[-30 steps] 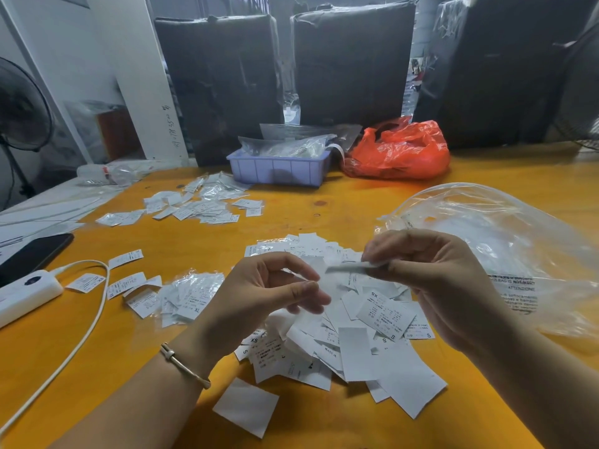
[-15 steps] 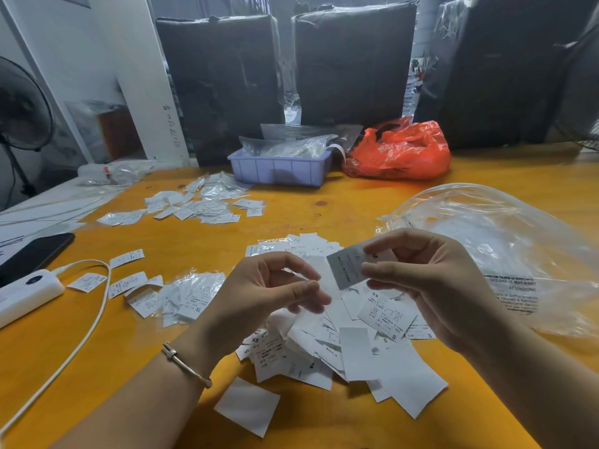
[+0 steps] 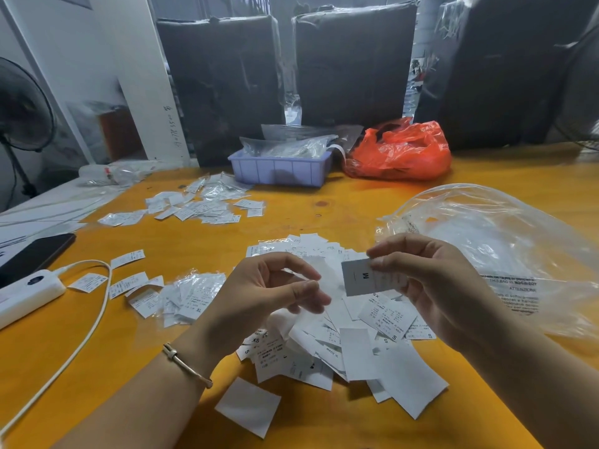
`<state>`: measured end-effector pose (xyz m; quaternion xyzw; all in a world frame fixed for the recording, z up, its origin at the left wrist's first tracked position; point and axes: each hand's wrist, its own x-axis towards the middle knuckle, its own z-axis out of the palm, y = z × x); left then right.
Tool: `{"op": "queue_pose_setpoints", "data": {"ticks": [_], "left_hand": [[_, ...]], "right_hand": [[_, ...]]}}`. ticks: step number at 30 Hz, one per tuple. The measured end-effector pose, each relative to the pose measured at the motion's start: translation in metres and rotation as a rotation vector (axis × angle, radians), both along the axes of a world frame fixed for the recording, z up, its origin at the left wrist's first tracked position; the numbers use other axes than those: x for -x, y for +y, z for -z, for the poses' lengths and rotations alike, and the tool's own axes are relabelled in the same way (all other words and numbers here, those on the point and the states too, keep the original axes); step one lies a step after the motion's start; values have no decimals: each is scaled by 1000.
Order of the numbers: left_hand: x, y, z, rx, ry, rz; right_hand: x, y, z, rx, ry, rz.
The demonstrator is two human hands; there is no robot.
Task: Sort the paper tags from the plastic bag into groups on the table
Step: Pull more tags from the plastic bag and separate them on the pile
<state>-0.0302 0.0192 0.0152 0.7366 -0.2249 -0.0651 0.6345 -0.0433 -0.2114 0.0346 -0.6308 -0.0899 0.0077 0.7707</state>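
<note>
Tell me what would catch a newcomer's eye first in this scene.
Probably the right hand at centre, pinching a tag marked M above the heap of white paper tags on the orange table. Next, the bright red plastic bag at the far edge.
</note>
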Motion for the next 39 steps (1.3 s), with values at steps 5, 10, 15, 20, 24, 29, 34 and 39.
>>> {"op": "queue_pose_setpoints", "data": {"ticks": [5,10,15,20,24,29,34,39], "left_hand": [[0,0,0,2,5,11],[1,-1,-1,0,12,50],[2,-2,-2,3,13,68],[1,0,-1,16,-1,46],[1,1,-2,36,-10,36],[1,1,-2,36,-17,39],[2,0,-2,32,-21,34],[2,0,-2,36,-16,25]], "right_hand": [[4,-1,0,-3,-102,37],[6,3,1,47,-301,63],[11,6,5,232,-464,103],[11,5,4,297,-544,123],[12,3,3,324,-562,93],[13,3,3,351,-601,77],[13,4,5,413,-608,90],[13,4,5,401,-620,110]]}}
